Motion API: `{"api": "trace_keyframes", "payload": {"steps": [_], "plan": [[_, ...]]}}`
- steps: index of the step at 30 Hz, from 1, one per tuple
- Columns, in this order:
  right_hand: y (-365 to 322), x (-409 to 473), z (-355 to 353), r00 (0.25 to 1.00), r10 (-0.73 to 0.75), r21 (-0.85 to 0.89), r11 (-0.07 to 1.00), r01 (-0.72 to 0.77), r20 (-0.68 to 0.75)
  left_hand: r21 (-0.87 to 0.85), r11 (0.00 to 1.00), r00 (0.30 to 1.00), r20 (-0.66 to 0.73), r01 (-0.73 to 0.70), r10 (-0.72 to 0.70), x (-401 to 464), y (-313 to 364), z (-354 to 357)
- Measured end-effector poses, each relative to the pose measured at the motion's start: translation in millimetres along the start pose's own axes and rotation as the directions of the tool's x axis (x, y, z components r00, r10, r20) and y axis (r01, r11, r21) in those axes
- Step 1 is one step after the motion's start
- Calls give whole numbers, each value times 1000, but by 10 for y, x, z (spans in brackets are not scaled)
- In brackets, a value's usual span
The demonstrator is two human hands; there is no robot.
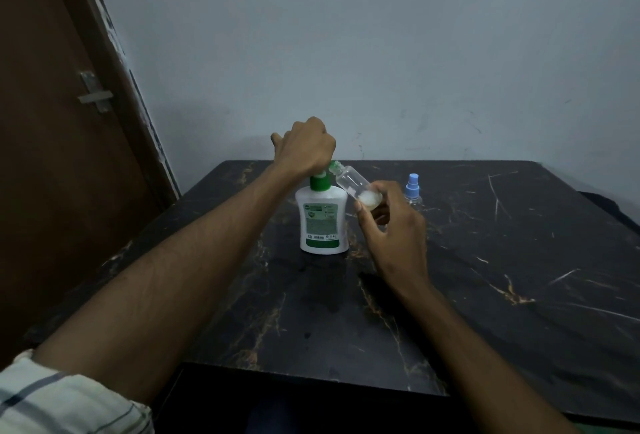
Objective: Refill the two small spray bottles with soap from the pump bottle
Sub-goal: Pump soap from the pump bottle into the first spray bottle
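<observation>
We were filling the first spray bottle (353, 186) — right hand (391, 225) gripping it tilted at the spout, left hand (304, 149) fisted over the pump bottle (323, 222) head — next, steady presses.

There is only the one view, worn on the person's head, looking forward and down along both forearms. It sits close over the dark marble table (485, 260), facing the pale wall (381, 52) beyond.

Dark marble table (485, 260), pale wall (346, 52), brown door (52, 156)
</observation>
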State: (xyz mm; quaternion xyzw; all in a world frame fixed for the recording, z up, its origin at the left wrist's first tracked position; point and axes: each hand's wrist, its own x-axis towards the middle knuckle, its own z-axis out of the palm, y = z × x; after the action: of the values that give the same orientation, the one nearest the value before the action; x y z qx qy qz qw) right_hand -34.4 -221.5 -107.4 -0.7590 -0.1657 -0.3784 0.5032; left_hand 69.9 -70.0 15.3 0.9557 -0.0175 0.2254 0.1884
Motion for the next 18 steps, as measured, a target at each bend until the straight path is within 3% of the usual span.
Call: {"api": "trace_keyframes", "payload": {"steps": [18], "plan": [[19,1,3,1000,20,-3,1000,-20,-20,22,1000,999,43,5,-6,26,-6,9]]}}
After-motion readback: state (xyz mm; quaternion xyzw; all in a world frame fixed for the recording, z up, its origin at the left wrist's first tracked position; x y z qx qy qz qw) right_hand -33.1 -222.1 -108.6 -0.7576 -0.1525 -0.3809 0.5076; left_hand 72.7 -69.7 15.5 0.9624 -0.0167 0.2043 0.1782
